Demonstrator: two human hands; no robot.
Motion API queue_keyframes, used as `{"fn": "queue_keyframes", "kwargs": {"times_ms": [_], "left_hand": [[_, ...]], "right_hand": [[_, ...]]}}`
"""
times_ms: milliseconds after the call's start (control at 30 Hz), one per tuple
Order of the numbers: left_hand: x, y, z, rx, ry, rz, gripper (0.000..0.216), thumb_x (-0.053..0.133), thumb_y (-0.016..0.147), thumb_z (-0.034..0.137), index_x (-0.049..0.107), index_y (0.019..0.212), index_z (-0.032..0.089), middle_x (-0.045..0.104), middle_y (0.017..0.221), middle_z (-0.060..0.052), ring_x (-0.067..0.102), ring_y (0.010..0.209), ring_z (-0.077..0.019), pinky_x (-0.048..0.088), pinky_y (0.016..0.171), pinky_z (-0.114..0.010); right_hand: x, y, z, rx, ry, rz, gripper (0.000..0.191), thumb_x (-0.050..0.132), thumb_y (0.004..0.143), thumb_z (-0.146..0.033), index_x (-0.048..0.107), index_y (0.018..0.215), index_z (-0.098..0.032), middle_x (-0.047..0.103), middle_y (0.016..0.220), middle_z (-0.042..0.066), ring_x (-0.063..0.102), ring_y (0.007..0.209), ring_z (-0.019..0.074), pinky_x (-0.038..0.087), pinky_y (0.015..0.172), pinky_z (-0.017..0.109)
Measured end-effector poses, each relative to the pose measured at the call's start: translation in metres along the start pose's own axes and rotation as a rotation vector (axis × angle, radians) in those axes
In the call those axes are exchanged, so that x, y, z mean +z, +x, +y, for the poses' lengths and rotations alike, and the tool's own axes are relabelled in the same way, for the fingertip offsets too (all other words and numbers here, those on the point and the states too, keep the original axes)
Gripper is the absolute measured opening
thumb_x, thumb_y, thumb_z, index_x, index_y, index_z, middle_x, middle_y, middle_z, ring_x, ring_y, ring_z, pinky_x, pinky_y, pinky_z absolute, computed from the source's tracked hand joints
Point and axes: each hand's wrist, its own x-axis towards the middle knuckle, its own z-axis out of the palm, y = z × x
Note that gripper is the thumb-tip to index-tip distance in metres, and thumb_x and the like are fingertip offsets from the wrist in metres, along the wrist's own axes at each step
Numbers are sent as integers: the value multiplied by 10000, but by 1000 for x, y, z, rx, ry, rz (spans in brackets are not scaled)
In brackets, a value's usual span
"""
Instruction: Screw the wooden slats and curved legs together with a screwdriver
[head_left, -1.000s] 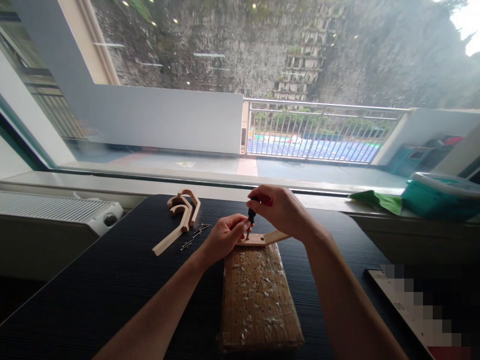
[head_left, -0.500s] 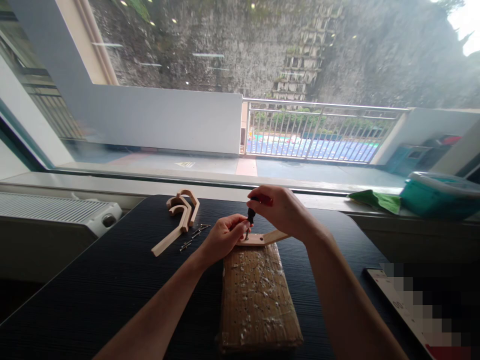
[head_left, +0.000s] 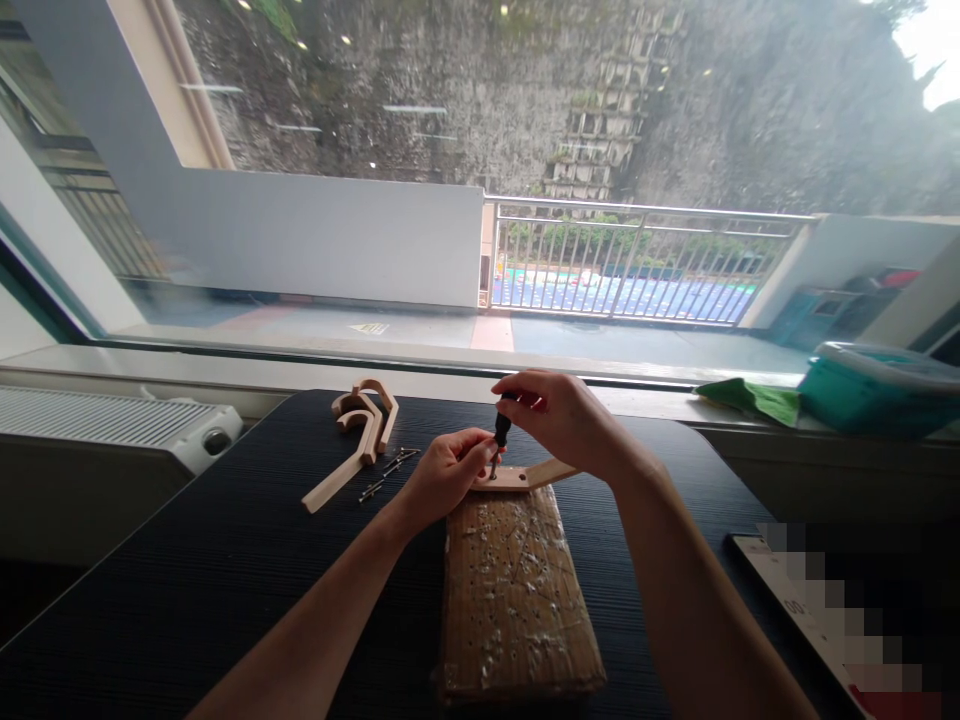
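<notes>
My right hand [head_left: 559,415] is closed around the handle of a black screwdriver [head_left: 502,425], held upright with its tip down in a hole of a pale wooden hook piece [head_left: 506,481]. The thumb and fingers of my left hand [head_left: 454,470] close round the lower part of the screwdriver, next to that piece. A second dark hole shows to the right of the tip, and the angled arm of the piece runs right, partly behind my right hand. Under it lies a wooden block [head_left: 517,600] wrapped in clear film, its top pitted with holes.
Several curved wooden hooks [head_left: 367,425] lie on the black table [head_left: 187,540] at the left, beside several screws [head_left: 386,475]. A flat device [head_left: 787,600] with a light face lies at the right. On the windowsill are a green cloth [head_left: 754,400] and a teal tub [head_left: 877,390].
</notes>
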Motion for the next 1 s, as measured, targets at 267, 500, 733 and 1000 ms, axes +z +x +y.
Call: {"fn": "queue_keyframes", "kwargs": {"times_ms": [267,500,733,1000], "left_hand": [[-1,1,-2,5,-8,-9,318,489,828,409,619,748,130,506,570,21,435,529,-81,344,515,-192],[-1,1,-3,-10,-4,-13,343,478,824,430,618,755,125,493,555,18,434,524,-86,339,500,-192],[-1,0,0,-1,6,-14,330,476,829,422,611,744,133,496,553,28,433,520,-85,332,514,-194],[-2,0,-5,-7,-22,-35,313,463,848,404,601,772,133,471,554,36,413,528,-79,311,519,-195]], "right_hand": [[0,0,0,4,-23,3,203,541,813,-309,684,893,-189,668,759,16,573,660,118,422,616,266],[-1,-1,-4,21,-15,-5,238,518,821,-299,690,943,-189,674,751,24,576,640,117,436,627,266],[0,0,-2,28,-39,-2,216,549,807,-352,677,838,-182,635,674,5,530,579,103,387,539,252],[2,-1,-4,14,26,-29,253,510,827,-273,675,1002,-194,677,818,29,581,669,114,441,645,263]]}}
